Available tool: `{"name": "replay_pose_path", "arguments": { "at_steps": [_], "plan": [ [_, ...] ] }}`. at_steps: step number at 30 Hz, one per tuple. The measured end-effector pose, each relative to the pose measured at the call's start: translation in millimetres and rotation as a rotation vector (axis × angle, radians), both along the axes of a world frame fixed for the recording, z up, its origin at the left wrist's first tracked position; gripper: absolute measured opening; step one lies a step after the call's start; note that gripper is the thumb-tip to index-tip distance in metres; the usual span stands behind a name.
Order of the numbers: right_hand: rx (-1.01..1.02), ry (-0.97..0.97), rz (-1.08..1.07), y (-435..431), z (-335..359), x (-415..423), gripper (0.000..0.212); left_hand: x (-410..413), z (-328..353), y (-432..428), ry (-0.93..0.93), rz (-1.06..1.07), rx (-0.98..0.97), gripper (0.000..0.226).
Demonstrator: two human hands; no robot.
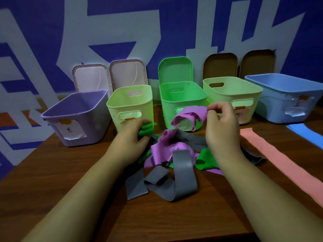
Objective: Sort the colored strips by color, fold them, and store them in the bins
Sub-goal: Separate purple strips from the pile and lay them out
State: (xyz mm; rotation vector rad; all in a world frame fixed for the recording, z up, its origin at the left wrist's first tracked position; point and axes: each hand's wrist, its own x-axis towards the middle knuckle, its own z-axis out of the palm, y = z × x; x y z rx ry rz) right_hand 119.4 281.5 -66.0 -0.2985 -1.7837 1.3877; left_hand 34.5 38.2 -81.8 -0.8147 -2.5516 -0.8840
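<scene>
Grey, green and purple lengths lie tangled in a heap on the brown wooden table (70, 180), between the person's two wrists. One purple strip (188, 116) is lifted above the heap, pinched at its upper end between the thumb and curled fingertips of the right hand (222, 126), in front of the green bin (181, 102). The left hand (131, 138) sits at the heap's left edge with its fingers curled round a bunched green strip (146, 131), just before the light green bin (129, 105). Several grey strips (183, 173) lie nearest the person (one is folded over into a small flat loop). To the right, apart from the heap, a pink strip (279, 159) lies long and flat, and beyond it a blue strip (304, 135) lies near the table's edge. Five bins stand open in a row at the back: a purple bin (75, 117) at far left, then the light green and green ones, a pale green bin (232, 95) and a blue bin (286, 98). Five lids (175, 69) lean upright against the blue and white wall (52, 41) behind.
</scene>
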Motion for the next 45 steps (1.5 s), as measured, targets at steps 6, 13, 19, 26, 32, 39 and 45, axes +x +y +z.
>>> {"name": "replay_pose_path", "arguments": {
  "at_steps": [6, 13, 19, 26, 32, 39, 45],
  "plan": [
    [0.025, -0.007, 0.085, -3, 0, 5, 0.015, 17, 19, 4, -0.109, -0.158, -0.032, 0.07],
    [-0.034, -0.026, 0.266, -8, -4, 5, 0.016, 29, 40, 42, 0.04, -0.28, -0.073, 0.047],
    [-0.045, -0.03, 0.37, -10, -6, 4, 0.014, 18, 35, 62, -0.074, -0.297, 0.111, 0.017],
    [0.049, -0.086, 0.515, -14, -5, 3, 0.021, 21, 27, 57, -0.441, -0.25, 0.464, 0.018],
    [0.114, -0.055, 0.455, -11, -7, 0, 0.021, 34, 32, 56, -0.69, -0.292, 0.729, 0.022],
    [0.182, -0.222, 0.305, -6, -10, 3, 0.017, 17, 41, 34, -0.473, 0.088, 1.045, 0.029],
    [0.333, -0.424, 0.239, -7, -12, 2, 0.032, 3, 44, 18, -0.382, 0.168, 1.106, 0.021]
  ]
}}
